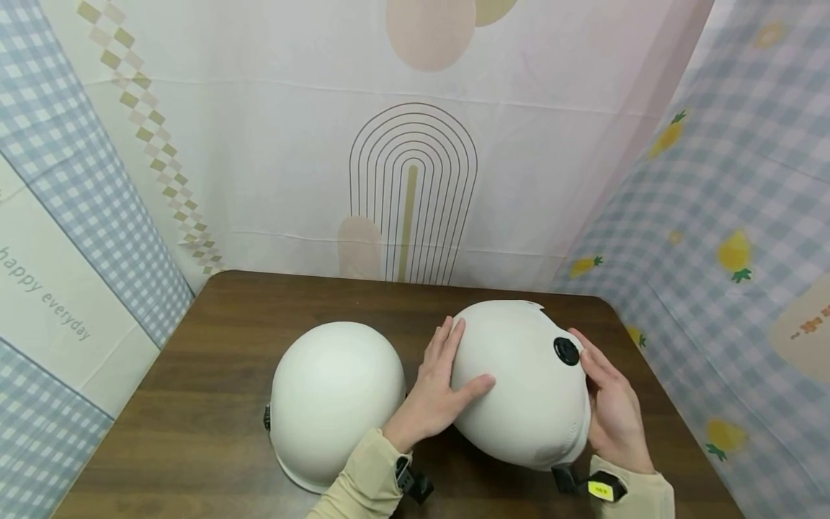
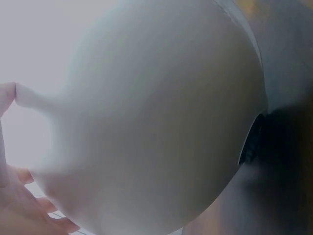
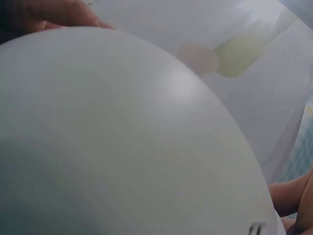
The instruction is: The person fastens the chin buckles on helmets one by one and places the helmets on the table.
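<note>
Two white helmets are in the head view. My left hand (image 1: pixel 437 393) rests on the shell of the right-hand helmet (image 1: pixel 512 389), its fingers extended up the side and the thumb across the front. At that helmet's right rim, my right hand (image 1: pixel 612 404) grips the edge beside a round black knob (image 1: pixel 567 351). This helmet is tilted, its rim turned right and down; its inside is hidden. The other helmet (image 1: pixel 337 396) sits dome up, just left of my left wrist. In the right wrist view, the white shell (image 3: pixel 127 127) hides most of both hands.
Both helmets are over a dark brown wooden table (image 1: pixel 214 375). A patterned white cloth (image 1: pixel 272 166) hangs behind it. Blue checked cloth (image 1: pixel 700 303) borders the right side, with more checked cloth on the left.
</note>
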`<state>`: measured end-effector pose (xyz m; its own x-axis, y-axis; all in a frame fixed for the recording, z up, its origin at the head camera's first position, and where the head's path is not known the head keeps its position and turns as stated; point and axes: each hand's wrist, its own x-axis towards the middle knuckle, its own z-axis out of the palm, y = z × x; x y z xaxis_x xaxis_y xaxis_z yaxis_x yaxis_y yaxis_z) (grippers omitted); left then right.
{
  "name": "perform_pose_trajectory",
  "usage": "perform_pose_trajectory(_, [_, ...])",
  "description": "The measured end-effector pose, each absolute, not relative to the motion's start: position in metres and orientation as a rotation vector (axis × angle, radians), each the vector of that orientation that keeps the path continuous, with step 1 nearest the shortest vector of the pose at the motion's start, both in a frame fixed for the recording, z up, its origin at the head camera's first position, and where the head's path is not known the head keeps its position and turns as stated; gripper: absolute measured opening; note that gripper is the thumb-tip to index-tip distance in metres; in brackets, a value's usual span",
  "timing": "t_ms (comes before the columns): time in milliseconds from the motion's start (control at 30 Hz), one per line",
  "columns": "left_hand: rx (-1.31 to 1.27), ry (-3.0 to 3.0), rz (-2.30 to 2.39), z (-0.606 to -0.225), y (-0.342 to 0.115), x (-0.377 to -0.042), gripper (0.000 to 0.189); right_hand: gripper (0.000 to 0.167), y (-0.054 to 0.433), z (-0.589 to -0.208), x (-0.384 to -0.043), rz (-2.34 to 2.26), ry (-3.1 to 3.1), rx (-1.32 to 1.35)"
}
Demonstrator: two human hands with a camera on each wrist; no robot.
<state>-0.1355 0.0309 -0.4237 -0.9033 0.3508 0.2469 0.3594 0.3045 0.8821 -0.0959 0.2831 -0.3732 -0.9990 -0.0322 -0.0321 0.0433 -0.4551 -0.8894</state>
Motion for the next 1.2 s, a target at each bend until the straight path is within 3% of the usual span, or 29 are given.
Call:
perform_pose_trajectory(300, [-0.729,-2.499,-1.708,-0.424,0.031,-0.138,0.085,0.053,0.278,-0.374,-0.096,-2.527,1.923,0.142])
perform_pose_trajectory(633, [-0.751,-2.508,-1.750,-0.425,0.027,-0.140,0.088,0.047,0.257,-0.374,-0.097,-2.083,2.693,0.565])
perform_pose_trajectory(900, [-0.752,-2.501,-1.758,-0.422,0.026,-0.139,0.090,0.039,0.253,-0.379,-0.094,-1.749,3.170,0.420])
perform_pose_trajectory(1200, [-0.710,-2.553,-1.795,-0.421,0.028,-0.137,0.093,0.041,0.256,-0.379,-0.091,-1.618,3.216,0.384])
